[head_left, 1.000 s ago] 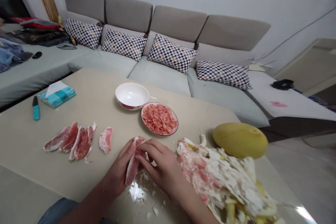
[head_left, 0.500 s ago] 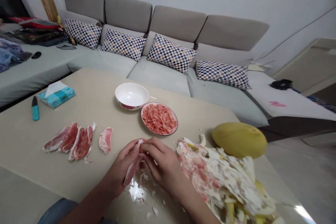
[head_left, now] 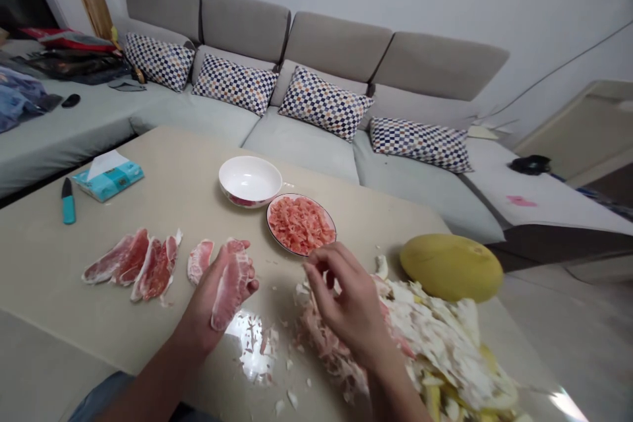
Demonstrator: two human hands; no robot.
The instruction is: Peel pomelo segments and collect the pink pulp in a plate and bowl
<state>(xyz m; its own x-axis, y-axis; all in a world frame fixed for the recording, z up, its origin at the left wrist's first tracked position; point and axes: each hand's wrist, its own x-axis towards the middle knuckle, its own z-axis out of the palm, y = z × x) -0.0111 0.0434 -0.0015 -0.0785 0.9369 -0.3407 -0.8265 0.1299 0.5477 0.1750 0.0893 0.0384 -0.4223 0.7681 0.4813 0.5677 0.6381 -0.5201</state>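
On my feed the pink citrus segment (head_left: 231, 290) lies lengthwise along the palm of the L hand (head_left: 205, 306), up off the surface (head_left: 188, 191); the L grip is wrapped loosely round it, fingers curled behind. The R hand (head_left: 349, 306) is apart from it, over the near-left edge of the peel heap (head_left: 445, 349), fingers bent, thumb close to the index; can't tell from here if the R grip has a shred pinched.

Risks as I judge them: segment's prob. slick, & b/c the L palm mostly just cradles it, a tilt or hard tug could slide it out or split it. Too much squeeze = juice loss. R fingertips are v. near the plate (head_left: 277, 242) of pulp (head_left: 301, 221), so a careless swing might knock the rim or drop membrane bits in.

Just beside the L hand: a lone pc (head_left: 199, 260); further left, more segments (head_left: 153, 267). Loose scraps (head_left: 291, 399) nr. me could stick to fruit if it fell. White bowl (head_left: 250, 181) just beside the plate. Whole yellow fruit (head_left: 452, 267) behind the heap, might roll if shoved. Knife (head_left: 68, 201) & tissue pack (head_left: 111, 178) far left, well apart from hands; sofa (head_left: 301, 138) at back.
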